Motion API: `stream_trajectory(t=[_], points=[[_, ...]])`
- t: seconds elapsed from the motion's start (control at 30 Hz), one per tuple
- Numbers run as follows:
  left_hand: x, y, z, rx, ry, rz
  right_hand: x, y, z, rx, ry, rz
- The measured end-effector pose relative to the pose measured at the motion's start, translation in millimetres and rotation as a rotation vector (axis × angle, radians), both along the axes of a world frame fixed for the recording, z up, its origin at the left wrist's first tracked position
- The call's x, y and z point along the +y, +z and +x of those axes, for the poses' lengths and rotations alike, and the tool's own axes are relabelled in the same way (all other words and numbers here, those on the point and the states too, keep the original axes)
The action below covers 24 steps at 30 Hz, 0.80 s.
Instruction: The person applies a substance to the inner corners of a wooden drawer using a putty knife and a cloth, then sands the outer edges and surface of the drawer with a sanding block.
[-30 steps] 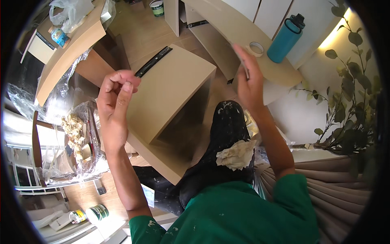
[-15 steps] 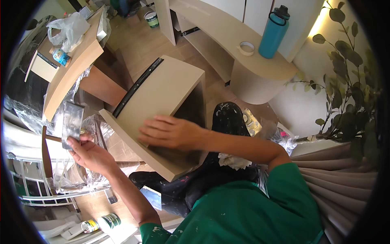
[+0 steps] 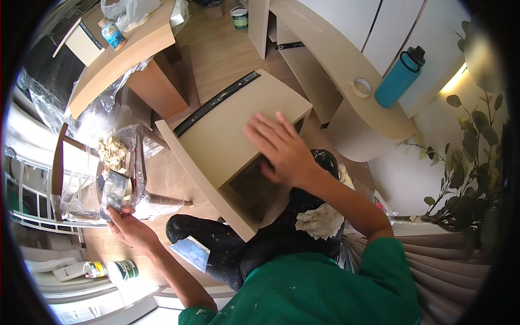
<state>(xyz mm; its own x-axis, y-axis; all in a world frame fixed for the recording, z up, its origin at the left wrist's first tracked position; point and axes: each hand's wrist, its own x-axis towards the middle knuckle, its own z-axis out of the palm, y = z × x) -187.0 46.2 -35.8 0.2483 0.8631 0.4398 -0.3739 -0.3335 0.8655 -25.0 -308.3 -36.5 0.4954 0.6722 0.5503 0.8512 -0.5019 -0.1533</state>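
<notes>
A cream drawer [image 3: 222, 116] lies tilted on its side in front of my knees, its hollow toward me. A black slide rail [image 3: 216, 103] runs along the far edge of its upper side panel. My right hand [image 3: 284, 149] is over that panel's right edge, fingers spread; whether the palm touches cannot be told. Off to the left, my left hand [image 3: 127, 225] grips a flat grey rectangular plate [image 3: 114, 192] with pale smears, thumb on its near end. A blue-grey sheet [image 3: 190, 253] rests at my left knee, and a crumpled cloth or paper [image 3: 319, 221] on my right thigh.
A plastic-wrapped chair [image 3: 143, 162] stands at left, crumpled paper on it. Behind is a wooden desk [image 3: 135, 40] with a small bottle [image 3: 112, 35]. A curved counter [image 3: 336, 59] at right holds a tape roll [image 3: 360, 88] and teal flask [image 3: 400, 78]. Tubs [image 3: 123, 270] stand lower left.
My right hand has moved from the drawer's front end toward the far right of its side panel, fingers now spread. The view has shifted left. My left hand still holds the plate.
</notes>
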Motion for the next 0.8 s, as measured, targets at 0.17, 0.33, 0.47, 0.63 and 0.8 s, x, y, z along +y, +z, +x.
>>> stream_trajectory(t=[0.17,0.33,0.47,0.63,0.8], points=[[-25.9,-5.9,2.5,-0.051,-0.218,-0.052,2.6,14.7,25.9,0.067,0.129,-0.033],[-45.1,-2.1,3.0,-0.081,-0.327,-0.028,-93.2,20.5,77.3,0.029,-0.425,-0.225],[-46.7,17.6,17.1,-0.102,-0.327,-0.028,-88.7,-8.4,3.1,0.129,-0.238,-0.003],[-62.5,40.7,83.3,-0.152,-0.483,-0.089,-101.1,-96.3,-122.1,0.294,0.181,-0.368],[-51.4,57.5,154.9,-0.025,-0.611,0.100,-126.0,-125.8,-116.7,0.333,0.071,-0.217]])
